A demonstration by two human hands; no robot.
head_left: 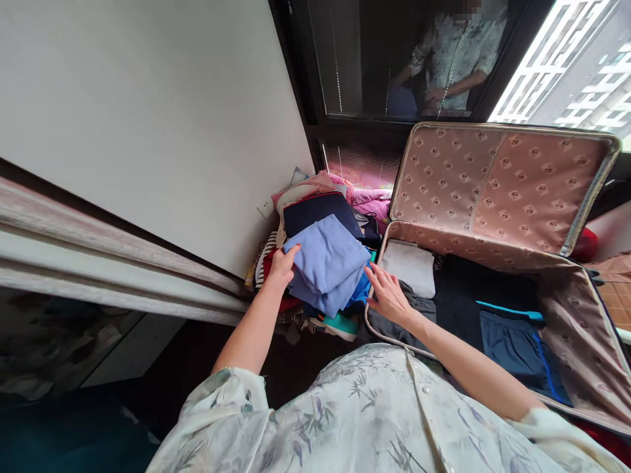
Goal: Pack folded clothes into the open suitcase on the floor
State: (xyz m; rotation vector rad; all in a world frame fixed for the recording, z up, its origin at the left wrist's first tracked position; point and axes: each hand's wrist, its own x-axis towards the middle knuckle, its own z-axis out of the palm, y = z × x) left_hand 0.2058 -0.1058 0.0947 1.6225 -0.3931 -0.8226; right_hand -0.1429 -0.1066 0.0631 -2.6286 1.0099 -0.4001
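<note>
A folded periwinkle-blue garment [325, 256] lies on top of a heap of clothes; its exact kind does not show. My left hand [283, 266] grips its left edge, thumb on top and fingers underneath. At the garment's right edge is my right hand [389, 292], fingers spread and holding nothing, close to the suitcase rim. Beneath and behind the garment is a dark navy folded cloth [300, 213]. Right of the heap stands an open suitcase [586, 341] with a pink patterned lining. Inside it lie a folded grey garment [409, 266], black clothes [458, 289] and dark blue shorts [510, 345].
The suitcase lid [497, 184] leans upright by the window [384, 59]. Pink bedding [372, 200] sits behind the heap. A white wall [162, 118] with a power socket [265, 209] borders the left side. A red object [585, 244] is beyond the suitcase.
</note>
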